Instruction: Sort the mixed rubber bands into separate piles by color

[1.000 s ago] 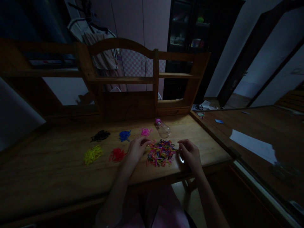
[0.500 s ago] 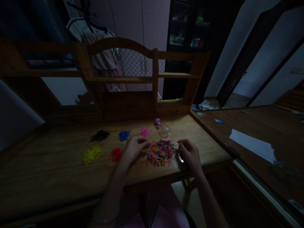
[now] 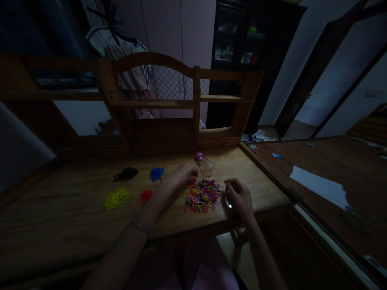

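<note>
A mixed pile of small coloured rubber bands (image 3: 204, 197) lies on the wooden desk (image 3: 75, 217). My left hand (image 3: 185, 174) is over the upper left edge of this pile, its fingers curled together; whatever they hold is hidden. Beneath and behind that hand, most of a small pink heap (image 3: 179, 165) is covered. My right hand (image 3: 239, 196) rests just right of the mixed pile, fingers loosely bent and slightly apart, with nothing visible in them. Left of my left forearm are single-colour heaps: red bands (image 3: 145, 197), blue bands (image 3: 157, 174), black bands (image 3: 126, 174) and yellow bands (image 3: 116, 198).
Behind the mixed pile lies a clear bulb-shaped bottle (image 3: 208, 167) with a pink cap. A wooden shelf unit (image 3: 157, 103) stands along the desk's back edge. Right of the desk, a brown surface holds white paper (image 3: 319, 186) and a small blue packet (image 3: 276, 155).
My left hand has moved up and slightly right, its fingers curling and now covering much of the pink heap. The right hand stays about where it was. The view has shifted slightly.
</note>
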The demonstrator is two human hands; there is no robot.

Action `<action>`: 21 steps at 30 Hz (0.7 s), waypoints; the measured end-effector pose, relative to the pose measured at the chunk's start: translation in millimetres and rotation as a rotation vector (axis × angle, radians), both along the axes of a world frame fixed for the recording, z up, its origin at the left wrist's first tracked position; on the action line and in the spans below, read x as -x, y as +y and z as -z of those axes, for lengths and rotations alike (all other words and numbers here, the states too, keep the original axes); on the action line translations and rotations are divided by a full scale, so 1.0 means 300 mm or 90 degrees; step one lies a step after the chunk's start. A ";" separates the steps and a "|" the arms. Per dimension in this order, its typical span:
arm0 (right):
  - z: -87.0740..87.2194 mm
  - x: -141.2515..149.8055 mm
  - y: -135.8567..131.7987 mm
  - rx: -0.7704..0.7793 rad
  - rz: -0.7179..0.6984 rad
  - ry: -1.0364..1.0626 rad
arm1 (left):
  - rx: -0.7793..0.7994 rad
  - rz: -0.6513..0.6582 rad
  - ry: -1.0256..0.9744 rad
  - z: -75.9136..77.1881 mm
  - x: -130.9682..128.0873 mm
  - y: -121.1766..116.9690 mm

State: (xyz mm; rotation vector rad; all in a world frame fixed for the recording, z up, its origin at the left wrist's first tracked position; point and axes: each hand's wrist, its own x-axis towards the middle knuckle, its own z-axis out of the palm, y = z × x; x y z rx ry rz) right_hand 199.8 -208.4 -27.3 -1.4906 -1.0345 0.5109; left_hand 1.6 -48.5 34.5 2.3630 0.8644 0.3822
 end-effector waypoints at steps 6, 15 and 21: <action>0.005 -0.003 0.004 -0.018 -0.005 0.008 | 0.034 0.075 -0.043 0.043 0.029 0.068; -0.005 0.001 -0.003 -0.009 -0.005 -0.001 | 0.015 0.143 0.052 0.102 -0.021 0.118; -0.006 -0.002 -0.002 -0.010 0.007 -0.037 | 0.006 0.155 0.099 0.087 -0.042 0.107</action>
